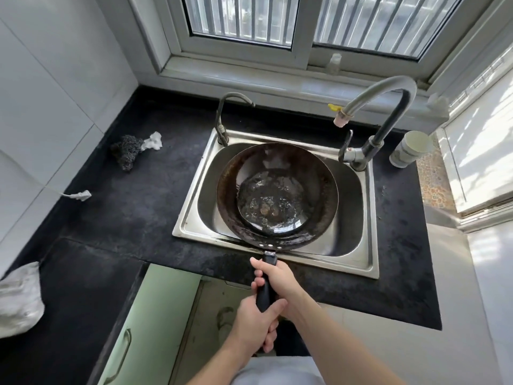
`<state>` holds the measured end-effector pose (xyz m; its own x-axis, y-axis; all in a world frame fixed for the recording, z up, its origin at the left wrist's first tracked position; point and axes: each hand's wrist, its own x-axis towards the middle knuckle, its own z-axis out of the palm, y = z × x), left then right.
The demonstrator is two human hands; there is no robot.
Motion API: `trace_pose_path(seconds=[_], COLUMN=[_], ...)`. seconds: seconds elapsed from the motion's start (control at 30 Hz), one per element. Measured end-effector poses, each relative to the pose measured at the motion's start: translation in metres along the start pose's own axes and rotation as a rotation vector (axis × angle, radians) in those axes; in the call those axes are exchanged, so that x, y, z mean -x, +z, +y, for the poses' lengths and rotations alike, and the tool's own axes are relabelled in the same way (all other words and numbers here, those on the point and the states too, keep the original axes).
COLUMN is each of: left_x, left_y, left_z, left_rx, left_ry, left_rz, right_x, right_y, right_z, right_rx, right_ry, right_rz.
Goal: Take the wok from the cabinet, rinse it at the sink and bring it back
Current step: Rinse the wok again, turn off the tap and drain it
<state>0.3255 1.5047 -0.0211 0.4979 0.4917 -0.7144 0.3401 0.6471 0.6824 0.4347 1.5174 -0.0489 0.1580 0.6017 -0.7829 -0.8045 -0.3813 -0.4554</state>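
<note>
Both hands are clamped on the black handle (pixel 266 287) of the wok (pixel 277 194): the right hand (pixel 277 282) nearer the pan, the left hand (pixel 256 320) at the handle's end. The wok sits over the steel sink (pixel 369 218) set in the black counter (pixel 125 207), a little water pooled inside, the faucet (pixel 388 107) spout above its far right.

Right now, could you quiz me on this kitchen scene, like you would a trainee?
1. True or false: both hands grip the wok handle.
2. Is water visibly running from the tall faucet? A) yes B) no
3. What lies on the counter left of the sink?

Key: 1 true: left hand behind right hand. 2 B. 3 a steel scourer.
</note>
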Motion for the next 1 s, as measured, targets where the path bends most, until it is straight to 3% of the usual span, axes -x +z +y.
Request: trace_pose_path(seconds=[0.37,0.7,1.0], left_x=[0.009,0.018,0.004], left_y=[-0.016,-0.037,-0.018], left_z=[0.002,-0.01,-0.01], left_rx=[-0.04,-0.039,-0.122], left_ry=[0.058,0.053,0.067], left_rz=[-0.045,0.062,0.028], right_x=[0.009,0.01,0.009], right_y=[0.017,0.04,0.015], right_z=[0.009,0.028,0.016], right_rx=[0.07,0.093,0.007], right_ry=[-0.143,-0.107,-0.091], right_rz=[0.052,-0.032,-0.002])
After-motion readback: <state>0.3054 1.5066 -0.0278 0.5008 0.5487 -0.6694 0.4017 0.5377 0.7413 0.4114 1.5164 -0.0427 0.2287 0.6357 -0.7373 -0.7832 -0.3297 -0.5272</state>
